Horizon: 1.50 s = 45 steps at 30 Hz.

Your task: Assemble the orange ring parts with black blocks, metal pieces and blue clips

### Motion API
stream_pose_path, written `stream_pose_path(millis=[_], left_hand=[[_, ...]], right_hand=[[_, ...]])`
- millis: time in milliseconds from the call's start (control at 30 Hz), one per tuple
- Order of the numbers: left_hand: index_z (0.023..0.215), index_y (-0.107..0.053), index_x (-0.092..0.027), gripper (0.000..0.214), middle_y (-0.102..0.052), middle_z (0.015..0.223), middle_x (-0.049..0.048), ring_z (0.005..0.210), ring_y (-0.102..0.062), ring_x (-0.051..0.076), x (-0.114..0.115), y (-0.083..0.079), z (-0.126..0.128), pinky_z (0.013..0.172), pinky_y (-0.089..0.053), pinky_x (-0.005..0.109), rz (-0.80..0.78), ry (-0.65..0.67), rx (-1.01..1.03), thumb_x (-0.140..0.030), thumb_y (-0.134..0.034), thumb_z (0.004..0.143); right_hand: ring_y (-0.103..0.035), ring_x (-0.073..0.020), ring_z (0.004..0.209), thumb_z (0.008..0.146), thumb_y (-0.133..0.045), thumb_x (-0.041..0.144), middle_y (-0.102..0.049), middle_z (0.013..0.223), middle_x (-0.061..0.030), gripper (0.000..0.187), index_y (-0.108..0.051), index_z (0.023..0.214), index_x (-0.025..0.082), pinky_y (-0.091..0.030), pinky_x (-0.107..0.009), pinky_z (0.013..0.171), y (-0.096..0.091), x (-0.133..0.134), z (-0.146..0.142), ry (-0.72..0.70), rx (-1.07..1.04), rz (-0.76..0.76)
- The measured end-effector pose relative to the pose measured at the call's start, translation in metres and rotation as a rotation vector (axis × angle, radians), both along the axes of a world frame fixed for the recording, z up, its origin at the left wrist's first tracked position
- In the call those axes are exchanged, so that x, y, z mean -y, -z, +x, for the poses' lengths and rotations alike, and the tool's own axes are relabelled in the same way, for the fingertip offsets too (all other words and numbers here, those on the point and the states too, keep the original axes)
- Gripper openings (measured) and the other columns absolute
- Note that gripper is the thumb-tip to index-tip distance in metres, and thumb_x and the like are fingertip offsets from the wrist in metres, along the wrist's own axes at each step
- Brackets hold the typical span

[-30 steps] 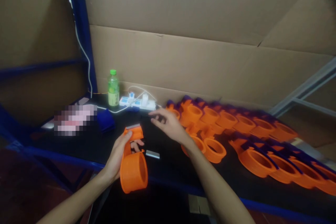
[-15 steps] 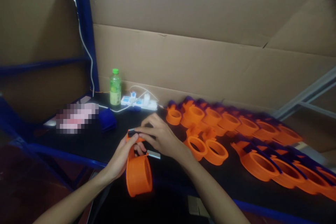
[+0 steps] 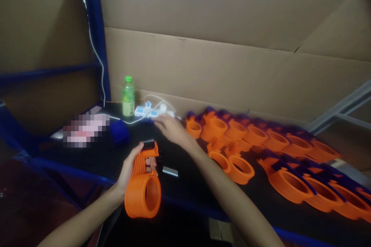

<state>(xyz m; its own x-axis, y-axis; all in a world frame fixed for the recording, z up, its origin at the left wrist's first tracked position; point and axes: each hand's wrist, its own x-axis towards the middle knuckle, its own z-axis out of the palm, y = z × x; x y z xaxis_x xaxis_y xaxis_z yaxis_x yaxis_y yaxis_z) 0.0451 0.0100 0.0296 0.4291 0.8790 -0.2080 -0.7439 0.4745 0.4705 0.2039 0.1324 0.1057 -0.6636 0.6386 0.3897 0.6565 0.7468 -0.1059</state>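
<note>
My left hand (image 3: 129,170) is wrapped around the ribbed handle of an orange plastic tape dispenser (image 3: 136,197). The dispenser's wide ring hangs below, and its head carries a black piece with a thin metal strip along the top. My left fingertips show through the gap behind the handle. My right hand (image 3: 171,128) is empty as far as I can see and reaches over the table, with its fingers stretched toward a small dark blue piece by the power strip. A short silvery metal strip (image 3: 170,171) lies on the black table between my arms.
Several orange tape dispensers with dark blue parts, such as this one (image 3: 292,185), stand in rows on the right. At the back are a green-capped bottle (image 3: 128,98) and a white power strip (image 3: 145,112) with cables. A dark blue block (image 3: 119,132) lies left.
My right hand has left the dispenser's head and moved up and back toward the power strip. My left hand has tilted the dispenser and shifted it slightly left.
</note>
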Motion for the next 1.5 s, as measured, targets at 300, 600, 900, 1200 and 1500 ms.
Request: stream_pose_path(millis=[300,600,900,1200,1500], left_hand=[[0.074,-0.069,-0.012,0.053,-0.065,0.058,0.0084,0.055,-0.065,0.020,-0.002,0.000,0.001,0.056,-0.052,0.029,0.055,0.010,-0.061,-0.062,-0.057,0.087],[0.085,-0.072,-0.010,0.043,-0.069,0.069,0.0081,0.060,-0.067,0.020,0.000,0.000,0.003,0.065,-0.054,0.032,0.084,-0.046,-0.077,-0.052,-0.062,0.088],[0.091,-0.073,-0.009,0.048,-0.060,0.056,0.0025,0.058,-0.064,0.018,-0.004,0.002,0.006,0.064,-0.054,0.030,0.067,-0.167,-0.107,-0.055,-0.062,0.087],[0.101,-0.069,-0.009,0.045,-0.069,0.069,0.0073,0.070,-0.069,0.021,-0.005,-0.004,0.010,0.069,-0.056,0.031,0.055,-0.328,-0.158,-0.051,-0.068,0.085],[0.099,-0.065,-0.013,0.036,-0.069,0.066,0.0048,0.062,-0.068,0.020,-0.006,-0.005,0.008,0.063,-0.055,0.029,0.038,-0.281,-0.098,-0.044,-0.071,0.083]], right_hand=[[-0.059,-0.0226,0.115,0.096,-0.058,0.018,-0.062,0.124,-0.0115,0.027,-0.064,0.121,0.015,-0.051,-0.040,0.097,0.041,-0.068,-0.019,0.144,0.248,0.013],[-0.061,-0.0215,0.111,0.098,-0.059,0.035,-0.061,0.125,-0.0095,0.032,-0.061,0.122,0.015,-0.053,-0.044,0.096,0.051,-0.074,-0.022,0.189,0.151,0.008],[-0.069,-0.0183,0.090,0.099,-0.051,0.034,-0.075,0.102,-0.0068,0.029,-0.074,0.106,0.017,-0.055,-0.030,0.085,0.037,-0.030,0.007,0.177,-0.367,-0.143],[-0.061,-0.0118,0.054,0.092,-0.061,0.044,-0.075,0.086,-0.0061,0.034,-0.076,0.105,0.015,-0.050,-0.023,0.048,0.042,0.033,0.019,0.043,-0.743,-0.256],[-0.069,-0.0160,0.083,0.091,-0.065,0.028,-0.075,0.096,-0.0062,0.017,-0.079,0.098,0.021,-0.055,-0.024,0.063,0.040,0.063,0.003,-0.087,-0.786,-0.207]])
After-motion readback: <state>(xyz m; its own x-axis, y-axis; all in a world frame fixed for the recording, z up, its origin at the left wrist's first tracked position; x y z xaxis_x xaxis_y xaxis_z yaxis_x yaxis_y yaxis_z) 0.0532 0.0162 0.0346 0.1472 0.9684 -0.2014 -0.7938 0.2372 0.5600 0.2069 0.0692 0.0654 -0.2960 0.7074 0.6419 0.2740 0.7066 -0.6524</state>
